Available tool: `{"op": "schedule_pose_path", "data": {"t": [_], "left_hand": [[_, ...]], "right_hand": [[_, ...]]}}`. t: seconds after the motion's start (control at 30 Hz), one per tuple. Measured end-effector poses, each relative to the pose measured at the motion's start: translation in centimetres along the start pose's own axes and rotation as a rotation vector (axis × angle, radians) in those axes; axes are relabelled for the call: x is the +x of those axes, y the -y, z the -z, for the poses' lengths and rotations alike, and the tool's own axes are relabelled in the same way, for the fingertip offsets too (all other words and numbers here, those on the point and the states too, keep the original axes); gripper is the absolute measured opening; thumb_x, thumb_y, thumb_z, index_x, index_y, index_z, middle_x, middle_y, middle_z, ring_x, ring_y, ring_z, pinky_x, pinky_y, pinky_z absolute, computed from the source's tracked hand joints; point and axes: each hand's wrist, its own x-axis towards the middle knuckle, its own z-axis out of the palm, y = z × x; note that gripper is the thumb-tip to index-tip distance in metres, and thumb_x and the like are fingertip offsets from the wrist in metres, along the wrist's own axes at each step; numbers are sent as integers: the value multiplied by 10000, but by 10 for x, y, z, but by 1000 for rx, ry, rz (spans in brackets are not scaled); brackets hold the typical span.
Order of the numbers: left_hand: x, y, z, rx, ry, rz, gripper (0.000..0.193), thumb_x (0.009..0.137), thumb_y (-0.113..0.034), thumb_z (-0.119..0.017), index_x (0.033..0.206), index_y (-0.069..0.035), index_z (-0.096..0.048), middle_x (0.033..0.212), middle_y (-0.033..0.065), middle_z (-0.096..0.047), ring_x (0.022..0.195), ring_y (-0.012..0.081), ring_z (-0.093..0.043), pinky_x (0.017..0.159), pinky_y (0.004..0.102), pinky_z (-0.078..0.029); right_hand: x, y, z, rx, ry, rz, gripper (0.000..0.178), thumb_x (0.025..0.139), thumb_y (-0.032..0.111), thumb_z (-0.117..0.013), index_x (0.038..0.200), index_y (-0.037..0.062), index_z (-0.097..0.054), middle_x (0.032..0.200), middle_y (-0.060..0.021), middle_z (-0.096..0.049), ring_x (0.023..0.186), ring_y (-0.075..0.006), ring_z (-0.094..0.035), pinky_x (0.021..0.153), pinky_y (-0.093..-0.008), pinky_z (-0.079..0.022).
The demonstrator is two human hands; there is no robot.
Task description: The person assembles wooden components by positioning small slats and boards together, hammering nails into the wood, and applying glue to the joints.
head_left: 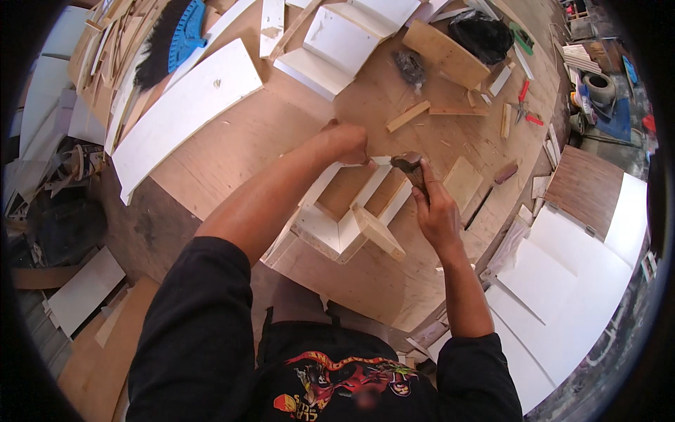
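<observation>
A small white-faced wooden frame (325,235) with raw wood inside lies on the plywood worktop in front of me. My left hand (346,143) is closed at its far edge, fingertips pressed together against the white board; whatever they pinch is too small to make out. In my right hand (437,207) is a hammer (406,162), gripped by the handle. The hammer's dark head is at the frame's far right corner, close to my left fingertips. A short wooden block (380,232) juts out from the frame's near right side.
A screwdriver (502,176) and red-handled pliers (524,105) lie to the right. Farther off are a white box-like piece (330,43), a black plastic bag (481,36) and wood offcuts (408,117). A long white board (190,109) and blue brush (187,35) occupy the far left.
</observation>
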Motion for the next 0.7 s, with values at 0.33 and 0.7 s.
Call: {"op": "schedule_pose_path", "data": {"t": [0.33, 0.7], "left_hand": [[1, -2, 4, 14, 51, 32, 458, 856, -604, -802, 1033, -186, -864, 1018, 113, -811, 1016, 332, -761, 1001, 516, -505], [4, -1, 3, 14, 47, 29, 467, 851, -620, -801, 984, -176, -854, 990, 119, -806, 1003, 351, -759, 1037, 552, -469]], "right_hand": [[1, 1, -4, 55, -47, -5, 674, 1015, 125, -686, 1637, 161, -428, 1063, -226, -703, 920, -438, -707, 762, -506, -558], [-3, 7, -9, 22, -36, -45, 675, 1007, 124, -697, 1630, 139, -438, 1090, -222, -705, 933, -423, -711, 779, -498, -565]]}}
